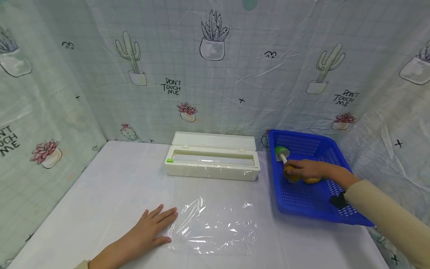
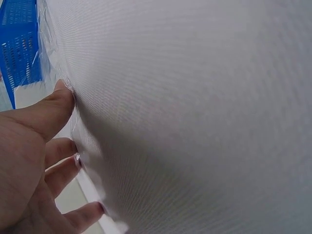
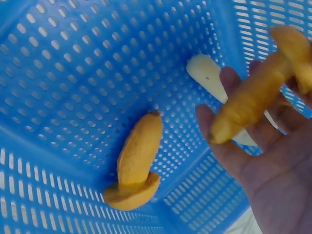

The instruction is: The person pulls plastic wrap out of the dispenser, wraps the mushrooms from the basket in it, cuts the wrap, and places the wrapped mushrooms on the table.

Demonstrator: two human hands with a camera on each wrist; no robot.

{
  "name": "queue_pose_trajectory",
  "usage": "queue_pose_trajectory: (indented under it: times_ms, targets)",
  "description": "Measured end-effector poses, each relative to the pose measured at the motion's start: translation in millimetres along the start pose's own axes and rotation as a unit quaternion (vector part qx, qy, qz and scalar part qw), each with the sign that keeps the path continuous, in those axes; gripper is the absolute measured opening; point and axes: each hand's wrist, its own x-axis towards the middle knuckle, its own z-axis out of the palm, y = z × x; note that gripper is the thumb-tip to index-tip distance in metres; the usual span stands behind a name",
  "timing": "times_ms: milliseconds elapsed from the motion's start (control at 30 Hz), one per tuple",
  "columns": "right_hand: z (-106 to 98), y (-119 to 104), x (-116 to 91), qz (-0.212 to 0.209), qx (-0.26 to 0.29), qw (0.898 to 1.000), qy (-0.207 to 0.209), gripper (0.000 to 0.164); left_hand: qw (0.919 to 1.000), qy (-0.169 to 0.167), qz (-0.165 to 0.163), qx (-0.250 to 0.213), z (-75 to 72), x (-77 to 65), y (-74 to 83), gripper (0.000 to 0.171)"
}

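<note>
A sheet of clear cling film (image 1: 215, 231) lies wrinkled on the white table. My left hand (image 1: 146, 231) rests with spread fingers on its left edge; thumb and fingertips touch the film in the left wrist view. Inside the blue basket (image 1: 277, 186), my right hand (image 1: 309, 169) holds a yellow-brown mushroom (image 3: 253, 95) by its stem, fingers curled around it. A second yellow-brown mushroom (image 3: 139, 156) lies on the basket's bottom. Partly hidden behind my fingers in the right wrist view is a white-stemmed mushroom (image 3: 207, 73); its green cap (image 1: 282, 150) shows in the head view.
A white cling film dispenser (image 1: 213, 172) stands at the back of the table with its lid (image 1: 214, 141) raised. A white roll (image 1: 215, 160) sits inside, and a green piece (image 1: 170, 160) is at its left end. Patterned cloth walls (image 1: 215, 97) enclose the table.
</note>
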Motion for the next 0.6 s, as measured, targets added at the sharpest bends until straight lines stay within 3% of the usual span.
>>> queue_pose_trajectory:
  times_ms: [133,267,600]
  targets:
    - [-4,-3,-2,-0.002,0.018,1.000,0.016,0.046,1.0000,0.001,0.001,-0.002,-0.3,-0.2,0.6,0.071]
    - [-10,-8,-2,-0.029,0.052,0.998,0.027,0.046,1.0000,0.002,0.005,0.001,0.8,0.1,-0.4,0.071]
    - [-20,-30,-7,-0.085,-0.015,0.991,0.107,0.053,1.0000,-0.007,-0.002,-0.005,1.7,0.5,-2.0,0.072]
